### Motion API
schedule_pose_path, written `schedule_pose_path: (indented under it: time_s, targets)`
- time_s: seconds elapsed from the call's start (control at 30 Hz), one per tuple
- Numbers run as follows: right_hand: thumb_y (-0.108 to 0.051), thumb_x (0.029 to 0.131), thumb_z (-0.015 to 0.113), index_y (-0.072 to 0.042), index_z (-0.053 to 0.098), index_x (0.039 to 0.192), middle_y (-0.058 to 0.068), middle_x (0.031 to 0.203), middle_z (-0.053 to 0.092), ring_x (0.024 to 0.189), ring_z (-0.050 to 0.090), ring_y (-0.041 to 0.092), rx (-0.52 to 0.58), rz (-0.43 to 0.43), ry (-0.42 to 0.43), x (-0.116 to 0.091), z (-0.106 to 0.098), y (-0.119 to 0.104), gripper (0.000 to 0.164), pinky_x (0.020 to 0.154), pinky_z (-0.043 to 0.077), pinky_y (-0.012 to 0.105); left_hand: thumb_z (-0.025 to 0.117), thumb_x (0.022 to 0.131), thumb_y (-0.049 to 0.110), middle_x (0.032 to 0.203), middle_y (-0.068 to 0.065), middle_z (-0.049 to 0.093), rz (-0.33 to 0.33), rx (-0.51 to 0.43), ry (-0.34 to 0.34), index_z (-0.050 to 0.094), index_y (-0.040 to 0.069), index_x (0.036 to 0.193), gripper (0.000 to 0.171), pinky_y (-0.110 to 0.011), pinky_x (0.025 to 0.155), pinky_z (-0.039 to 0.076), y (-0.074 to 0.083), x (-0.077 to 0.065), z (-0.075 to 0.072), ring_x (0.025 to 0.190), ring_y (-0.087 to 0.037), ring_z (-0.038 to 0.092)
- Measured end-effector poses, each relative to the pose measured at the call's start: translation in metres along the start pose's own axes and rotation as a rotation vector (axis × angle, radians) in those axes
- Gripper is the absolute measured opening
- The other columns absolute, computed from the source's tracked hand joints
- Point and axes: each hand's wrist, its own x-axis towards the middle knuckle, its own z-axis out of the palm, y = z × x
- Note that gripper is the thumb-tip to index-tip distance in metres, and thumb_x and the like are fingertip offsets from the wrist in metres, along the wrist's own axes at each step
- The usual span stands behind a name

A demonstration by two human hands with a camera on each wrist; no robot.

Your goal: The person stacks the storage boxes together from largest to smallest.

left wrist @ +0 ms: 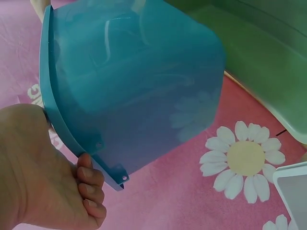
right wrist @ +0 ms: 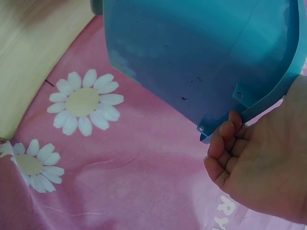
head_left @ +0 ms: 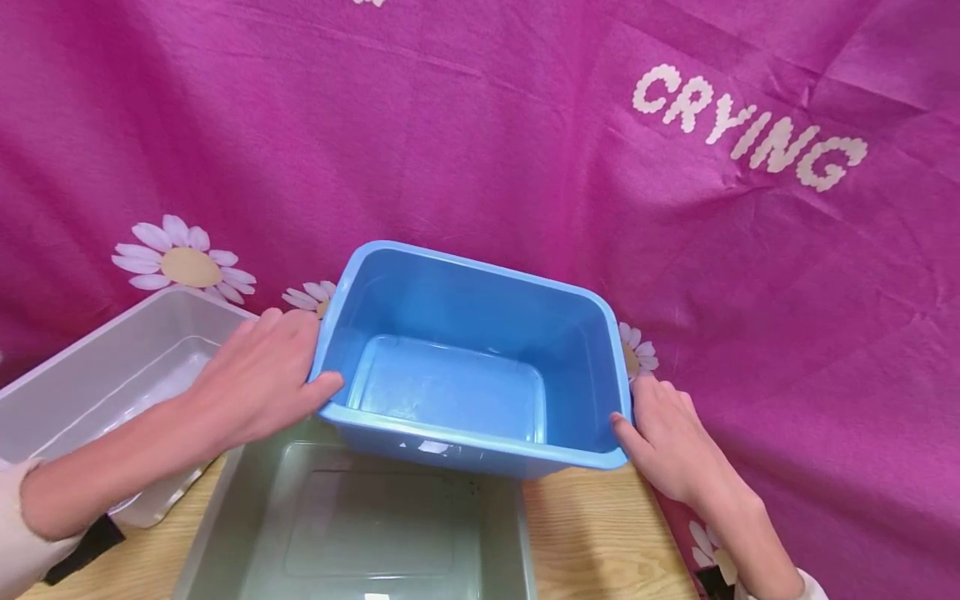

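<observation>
A blue plastic bin point(head_left: 450, 387), with nothing inside it, is tilted so its opening faces the head camera. My left hand point(head_left: 262, 375) grips its left rim, thumb over the edge. On the opposite side my right hand point(head_left: 675, 442) holds the right rim, thumb tip on the inner side. In the left wrist view the curled fingers point(left wrist: 91, 189) sit under the rim near a small holed tab. The right wrist view shows fingers point(right wrist: 223, 143) curled below the rim there too. The bin overlaps the far end of a grey-green bin point(head_left: 375, 525) in the head view.
At the left stands a pale grey bin point(head_left: 82, 371), partly behind my left forearm. The wooden table point(head_left: 600, 533) shows right of the grey-green bin. A magenta cloth point(head_left: 465, 125) with daisies and white lettering hangs behind everything.
</observation>
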Motion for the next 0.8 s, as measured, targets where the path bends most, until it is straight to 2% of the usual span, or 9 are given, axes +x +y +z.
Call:
schedule_pose_path:
  time_s: [0.17,0.37,0.57,0.8]
  targets:
    - [-0.018,0.089,0.058,-0.009,0.047,0.091,-0.002,0.075,0.040,0.074,0.043,0.020,0.006,-0.012,-0.004,-0.003,-0.002,-0.007,0.014,0.070,0.033,0.039,0.068,0.078,0.029,0.064,-0.003,0.041,-0.017,0.031,-0.006,0.046,0.010,0.074,0.030,-0.036,0.056,0.034,0.000,-0.014,-0.005,0.063,-0.023,0.046]
    - [-0.018,0.088,0.059,-0.009,0.045,0.092,-0.004,0.074,0.037,0.072,0.041,0.017,-0.010,-0.049,0.015,-0.008,-0.003,-0.014,0.017,0.068,0.033,0.037,0.071,0.074,0.028,0.061,-0.002,0.038,-0.003,0.056,0.038,0.043,0.011,0.070,0.033,-0.034,0.050,0.031,0.001,-0.028,-0.007,0.056,-0.020,0.041]
    - [-0.018,0.088,0.059,-0.011,0.046,0.087,-0.006,0.074,0.037,0.071,0.038,0.013,0.011,-0.039,0.004,-0.014,-0.002,-0.022,0.014,0.070,0.033,0.036,0.072,0.074,0.029,0.062,0.000,0.036,-0.001,0.081,0.046,0.043,0.012,0.072,0.034,-0.035,0.054,0.030,-0.001,-0.040,-0.008,0.057,-0.020,0.040]
    - [-0.017,0.087,0.059,-0.012,0.044,0.085,-0.007,0.074,0.034,0.072,0.036,0.012,0.009,-0.070,0.014,-0.020,0.002,-0.029,0.017,0.070,0.033,0.035,0.071,0.076,0.031,0.065,0.001,0.039,0.010,0.084,0.058,0.047,0.011,0.075,0.032,-0.037,0.059,0.034,-0.004,-0.055,-0.009,0.062,-0.021,0.044]
